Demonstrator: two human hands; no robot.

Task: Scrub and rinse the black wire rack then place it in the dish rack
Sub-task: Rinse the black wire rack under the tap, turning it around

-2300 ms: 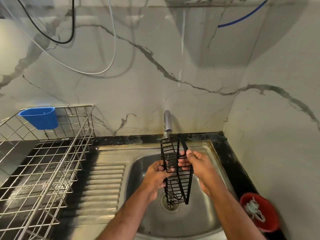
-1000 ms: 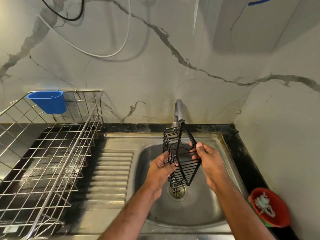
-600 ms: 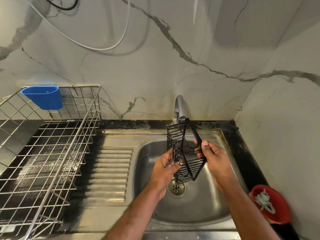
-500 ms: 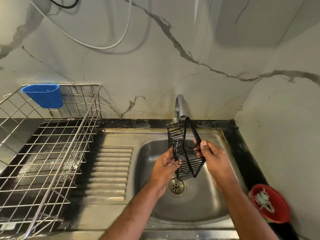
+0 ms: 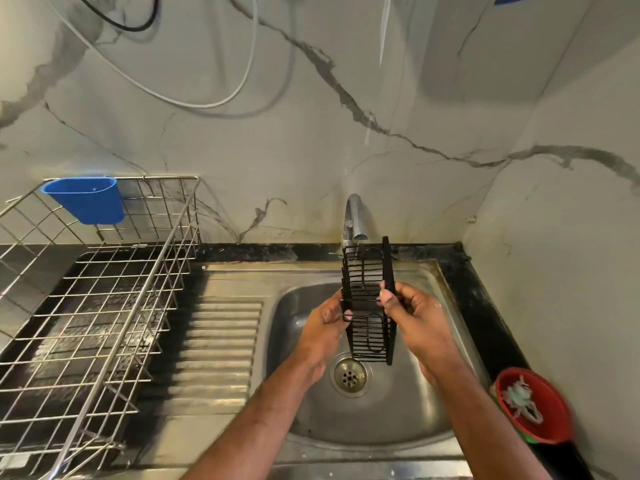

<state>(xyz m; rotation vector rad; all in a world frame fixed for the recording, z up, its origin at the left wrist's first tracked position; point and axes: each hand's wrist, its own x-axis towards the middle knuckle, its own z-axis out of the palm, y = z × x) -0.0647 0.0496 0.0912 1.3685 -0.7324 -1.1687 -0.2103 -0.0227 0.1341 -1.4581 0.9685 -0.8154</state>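
Stainless steel wire dish rack (image 5: 97,327) on the left bench stands unfilled. Over the steel sink (image 5: 367,420) (no water visible), left hand (image 5: 325,329) and right hand (image 5: 414,315) grip the upright black wire rack (image 5: 369,303); placing remains.

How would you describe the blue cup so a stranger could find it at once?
Start at the steel dish rack left of the sink. Look to its far rail by the wall. The blue cup hangs there, the only plastic thing on the rack.

Both forearms reach forward, left hand (image 5: 327,327) and right hand (image 5: 410,315) level, fingers curled in a grip.
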